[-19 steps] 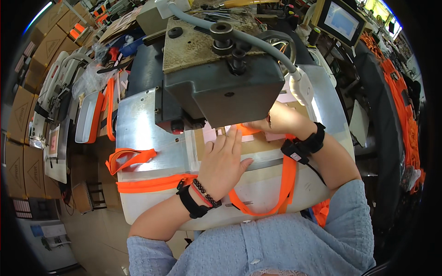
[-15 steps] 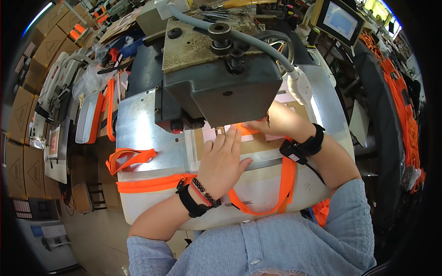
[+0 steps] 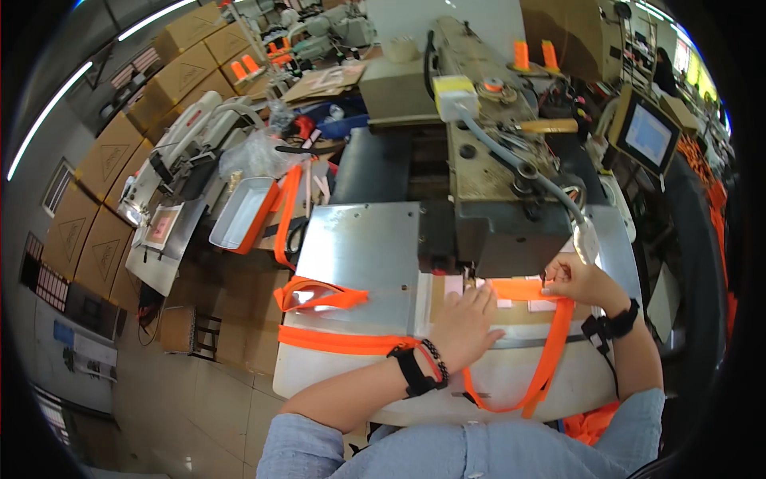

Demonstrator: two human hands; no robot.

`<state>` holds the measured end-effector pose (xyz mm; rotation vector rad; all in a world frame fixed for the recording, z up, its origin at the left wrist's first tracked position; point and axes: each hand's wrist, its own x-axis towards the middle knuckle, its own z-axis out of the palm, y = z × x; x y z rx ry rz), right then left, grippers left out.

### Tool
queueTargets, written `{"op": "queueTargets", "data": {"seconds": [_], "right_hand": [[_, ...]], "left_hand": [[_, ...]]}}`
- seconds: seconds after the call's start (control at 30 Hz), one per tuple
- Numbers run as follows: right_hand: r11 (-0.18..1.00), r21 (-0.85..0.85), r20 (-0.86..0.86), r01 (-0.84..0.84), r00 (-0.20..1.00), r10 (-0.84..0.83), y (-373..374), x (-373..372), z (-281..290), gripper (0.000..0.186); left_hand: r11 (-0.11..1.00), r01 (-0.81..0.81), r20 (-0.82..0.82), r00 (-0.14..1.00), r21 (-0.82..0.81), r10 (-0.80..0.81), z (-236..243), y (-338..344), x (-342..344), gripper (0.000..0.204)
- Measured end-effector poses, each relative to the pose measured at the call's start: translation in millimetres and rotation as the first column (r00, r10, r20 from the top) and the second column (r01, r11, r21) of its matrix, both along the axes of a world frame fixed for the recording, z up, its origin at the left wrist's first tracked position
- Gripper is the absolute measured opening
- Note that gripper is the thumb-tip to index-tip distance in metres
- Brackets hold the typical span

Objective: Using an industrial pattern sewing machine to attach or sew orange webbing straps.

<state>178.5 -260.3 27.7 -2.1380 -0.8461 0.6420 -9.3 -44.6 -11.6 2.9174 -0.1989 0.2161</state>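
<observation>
Flat, with its fingers stretched forward, my left hand (image 3: pixel 467 327) presses on the work plate (image 3: pixel 437 307) beside the head of a sewing machine (image 3: pixel 515 235). Its fingertips reach the left end of an orange strap (image 3: pixel 515 289) lying across pale patches on the plate. At the strap's right end, my right hand (image 3: pixel 581 283) is closed, its thumb and fingers pinching the strap edge. From there the strap hangs in a loop (image 3: pixel 550 359) over the table's front. The machine head hides part of the stitching area.
Left of the plate lie a folded orange strap (image 3: pixel 323 297) and a flat orange strip (image 3: pixel 343 339). Farther left stands a grey and orange bin (image 3: pixel 243 214). A screen (image 3: pixel 648 132) stands at the right, and stacked cartons (image 3: pixel 104 247) line the left.
The view has tilted up and turned left, so the table sits farther right. My right fingers have drawn in and curled at the strap's right end, showing more strap between my hands.
</observation>
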Motion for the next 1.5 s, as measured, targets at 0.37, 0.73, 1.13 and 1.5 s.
{"op": "queueTargets", "data": {"seconds": [0.37, 0.73, 1.13, 1.5], "right_hand": [[0.945, -0.243, 0.86, -0.22, 0.401, 0.315, 14, -76, 47, 0.044], [0.735, 0.094, -0.261, -0.671, 0.696, 0.669, 155, -142, 152, 0.067], [0.824, -0.386, 0.218, -0.416, 0.826, 0.519, -75, -117, 97, 0.041], [0.829, -0.104, 0.113, -0.55, 0.821, 0.559, -24, -157, 12, 0.03]], "left_hand": [[1.0, 0.015, -0.056, 0.998, -0.02, -0.016, -6, 0, 1, 0.068], [0.999, 0.044, 0.137, 0.99, -0.017, -0.041, -28, 18, -1, 0.068], [0.998, 0.006, -0.015, 1.0, 0.064, -0.005, 0, 5, 1, 0.067], [0.995, 0.042, -0.023, 0.999, 0.09, -0.04, 0, 8, 8, 0.064]]}}
